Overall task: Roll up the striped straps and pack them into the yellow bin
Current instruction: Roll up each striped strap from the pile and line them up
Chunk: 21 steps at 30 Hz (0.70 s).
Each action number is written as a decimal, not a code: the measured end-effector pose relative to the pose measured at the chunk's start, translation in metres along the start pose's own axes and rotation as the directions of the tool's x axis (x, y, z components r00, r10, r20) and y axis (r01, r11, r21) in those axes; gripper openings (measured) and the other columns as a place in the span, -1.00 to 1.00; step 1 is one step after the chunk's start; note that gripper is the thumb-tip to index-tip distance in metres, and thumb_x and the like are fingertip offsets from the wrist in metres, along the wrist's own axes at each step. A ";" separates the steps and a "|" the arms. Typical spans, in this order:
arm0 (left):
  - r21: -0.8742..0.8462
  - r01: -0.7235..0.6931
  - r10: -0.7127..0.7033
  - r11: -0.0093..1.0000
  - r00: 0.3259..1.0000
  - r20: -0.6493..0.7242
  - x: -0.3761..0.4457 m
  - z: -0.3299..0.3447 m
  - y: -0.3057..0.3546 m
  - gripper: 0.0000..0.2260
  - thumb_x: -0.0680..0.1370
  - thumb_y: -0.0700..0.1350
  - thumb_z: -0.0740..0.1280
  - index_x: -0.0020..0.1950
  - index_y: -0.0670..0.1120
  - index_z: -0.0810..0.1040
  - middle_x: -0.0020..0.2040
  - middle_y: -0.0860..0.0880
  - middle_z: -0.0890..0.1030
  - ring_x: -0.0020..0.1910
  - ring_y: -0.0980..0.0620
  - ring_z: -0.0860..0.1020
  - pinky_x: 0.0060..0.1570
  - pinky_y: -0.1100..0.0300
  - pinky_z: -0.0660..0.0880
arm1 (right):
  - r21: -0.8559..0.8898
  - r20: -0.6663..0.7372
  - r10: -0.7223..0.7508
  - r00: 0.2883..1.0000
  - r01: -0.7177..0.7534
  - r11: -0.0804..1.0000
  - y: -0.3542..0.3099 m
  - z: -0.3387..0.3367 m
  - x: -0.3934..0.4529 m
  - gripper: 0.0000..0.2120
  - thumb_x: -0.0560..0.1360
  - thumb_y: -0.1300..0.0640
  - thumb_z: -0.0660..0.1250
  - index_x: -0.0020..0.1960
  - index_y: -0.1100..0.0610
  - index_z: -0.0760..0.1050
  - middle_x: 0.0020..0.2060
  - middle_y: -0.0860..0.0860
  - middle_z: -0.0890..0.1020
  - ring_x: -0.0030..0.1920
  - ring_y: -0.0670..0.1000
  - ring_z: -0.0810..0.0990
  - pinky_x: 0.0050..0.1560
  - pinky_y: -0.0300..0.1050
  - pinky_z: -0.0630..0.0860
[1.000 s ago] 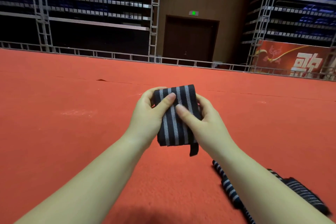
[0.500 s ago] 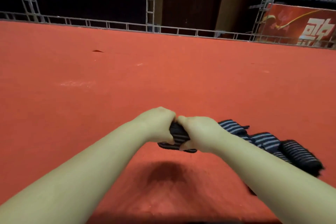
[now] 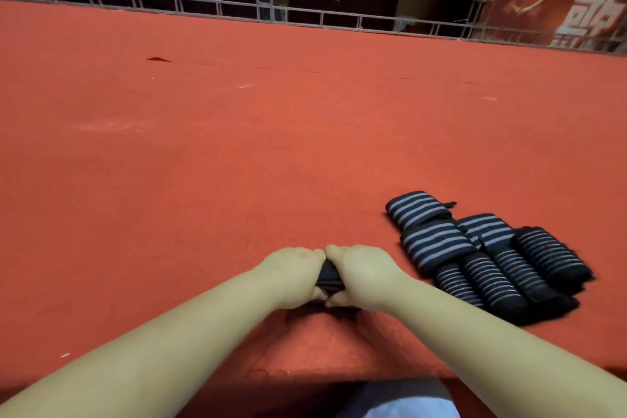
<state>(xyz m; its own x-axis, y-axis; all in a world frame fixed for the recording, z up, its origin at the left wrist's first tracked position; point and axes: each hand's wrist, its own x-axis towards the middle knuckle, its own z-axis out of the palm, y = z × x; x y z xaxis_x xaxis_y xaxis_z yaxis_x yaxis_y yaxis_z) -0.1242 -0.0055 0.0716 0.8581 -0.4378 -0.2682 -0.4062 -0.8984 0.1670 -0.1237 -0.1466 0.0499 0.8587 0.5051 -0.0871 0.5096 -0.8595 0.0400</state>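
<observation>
Both hands have dropped from chest height to the red carpet (image 3: 237, 163), and the view now tilts further down. Left hand (image 3: 291, 276) and right hand (image 3: 363, 273) sit knuckle to knuckle, each clamped on the strap (image 3: 328, 278), a dark roll pressed onto the carpet between them. Right of the strap, near it, lies a pile of rolled straps (image 3: 481, 258). Far beyond the strap, a metal railing (image 3: 217, 7) edges the carpet, with a red banner (image 3: 559, 7) at its right end.
</observation>
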 end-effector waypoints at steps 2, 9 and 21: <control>-0.022 -0.007 0.007 1.000 1.000 -0.003 0.002 0.004 -0.003 -0.65 0.52 0.02 0.33 0.23 -0.12 0.44 0.14 -0.12 0.56 0.12 -0.11 0.53 0.03 0.13 0.44 | 0.015 -0.009 0.000 1.000 0.000 1.000 0.000 0.001 -0.001 -0.49 0.37 -0.13 0.44 0.13 0.11 0.33 0.09 0.08 0.58 0.10 0.17 0.54 -0.06 -0.04 0.41; -0.166 -0.004 0.008 0.986 1.000 0.018 0.018 0.006 -0.019 -0.69 0.39 0.17 0.42 0.03 0.04 0.54 -0.08 0.05 0.61 -0.11 0.04 0.55 -0.21 0.26 0.39 | 0.305 0.053 0.068 0.996 -0.081 0.949 0.012 -0.020 -0.005 -0.49 0.29 -0.14 0.52 0.11 0.06 0.45 0.01 0.02 0.61 0.01 0.06 0.55 -0.14 -0.13 0.36; -0.091 -0.052 0.051 0.995 0.999 -0.007 0.023 -0.014 0.015 -0.67 0.36 0.16 0.46 -0.06 0.00 0.48 -0.20 0.06 0.51 -0.18 0.02 0.46 -0.25 0.20 0.34 | 0.681 0.058 0.172 0.983 -0.166 0.713 0.043 -0.024 -0.025 -0.60 0.27 0.02 0.58 0.01 -0.02 0.47 -0.10 -0.12 0.58 -0.03 -0.09 0.57 0.03 -0.20 0.49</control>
<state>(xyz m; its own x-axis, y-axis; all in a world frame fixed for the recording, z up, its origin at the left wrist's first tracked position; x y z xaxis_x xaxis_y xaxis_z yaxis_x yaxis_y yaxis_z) -0.1061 -0.0287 0.0810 0.8383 -0.4830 -0.2529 -0.4197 -0.8677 0.2664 -0.1217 -0.1944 0.0780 0.9290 0.3438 -0.1368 0.1841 -0.7502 -0.6351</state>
